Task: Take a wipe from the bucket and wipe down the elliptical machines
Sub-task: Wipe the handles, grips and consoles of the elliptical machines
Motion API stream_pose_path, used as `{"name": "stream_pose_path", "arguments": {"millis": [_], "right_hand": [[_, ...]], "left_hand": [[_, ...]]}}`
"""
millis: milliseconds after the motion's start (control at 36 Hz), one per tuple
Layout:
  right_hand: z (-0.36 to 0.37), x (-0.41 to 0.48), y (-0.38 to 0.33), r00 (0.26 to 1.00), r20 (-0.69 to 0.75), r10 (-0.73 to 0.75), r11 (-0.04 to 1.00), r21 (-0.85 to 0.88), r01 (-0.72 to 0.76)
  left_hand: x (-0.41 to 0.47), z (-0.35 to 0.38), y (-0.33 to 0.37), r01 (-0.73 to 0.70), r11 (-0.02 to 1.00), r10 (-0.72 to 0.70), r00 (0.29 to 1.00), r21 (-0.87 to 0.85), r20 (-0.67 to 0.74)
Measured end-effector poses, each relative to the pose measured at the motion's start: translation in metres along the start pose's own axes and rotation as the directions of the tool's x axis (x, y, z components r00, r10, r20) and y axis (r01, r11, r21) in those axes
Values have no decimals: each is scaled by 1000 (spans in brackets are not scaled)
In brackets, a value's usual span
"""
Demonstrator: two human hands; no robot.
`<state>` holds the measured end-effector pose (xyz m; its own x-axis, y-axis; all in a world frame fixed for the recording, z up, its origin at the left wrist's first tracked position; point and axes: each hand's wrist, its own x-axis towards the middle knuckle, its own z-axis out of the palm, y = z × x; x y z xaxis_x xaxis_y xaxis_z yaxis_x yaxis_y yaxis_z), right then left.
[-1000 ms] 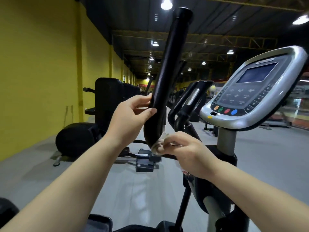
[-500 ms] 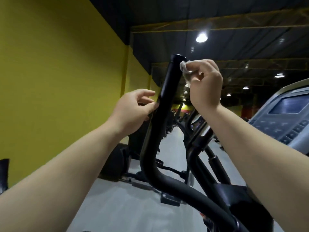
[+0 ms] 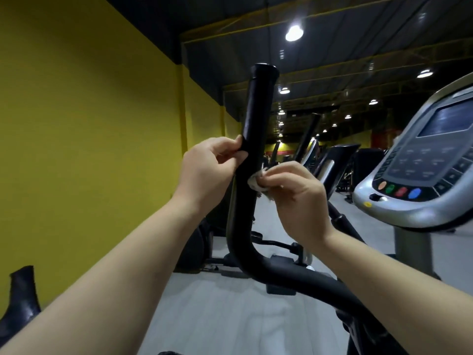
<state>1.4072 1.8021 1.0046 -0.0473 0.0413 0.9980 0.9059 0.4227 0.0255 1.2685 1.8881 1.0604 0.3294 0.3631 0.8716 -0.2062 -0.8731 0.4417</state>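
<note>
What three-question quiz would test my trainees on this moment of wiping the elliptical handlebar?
1. True or false: the right grip presses the wipe against the black handlebar.
2. What does the left grip hold? A. a bucket B. the handlebar C. a spray bottle
3. Fill in: the console stands to the ___ of the handlebar.
Key: 1 true; 2 B; 3 right.
</note>
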Motion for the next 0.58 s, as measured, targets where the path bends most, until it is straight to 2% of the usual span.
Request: {"name": "stream_pose_path", "arguments": {"millis": [139,250,333,500,583], "right_hand": [[6,-16,-8,997,-11,81,997,-17,-81],[7,-66,-16,983,164,80,991,-123,-60],[1,-81,-18,951,284,119,987,-136,-83],[-3,-61,-12,948,284,146,988,-91,-125],[-6,-70,-10,926,350,142,988,-99,-114]], "left_hand": [[-14,2,-3,-72,993,75,997,98,-27],[-30,5,-9,-102,984,106,994,144,-17],[-38,6,-12,-119,978,123,992,170,-10],[-43,8,-14,-128,968,130,991,216,5],[-47,10,-16,-118,967,123,992,226,-11]]}}
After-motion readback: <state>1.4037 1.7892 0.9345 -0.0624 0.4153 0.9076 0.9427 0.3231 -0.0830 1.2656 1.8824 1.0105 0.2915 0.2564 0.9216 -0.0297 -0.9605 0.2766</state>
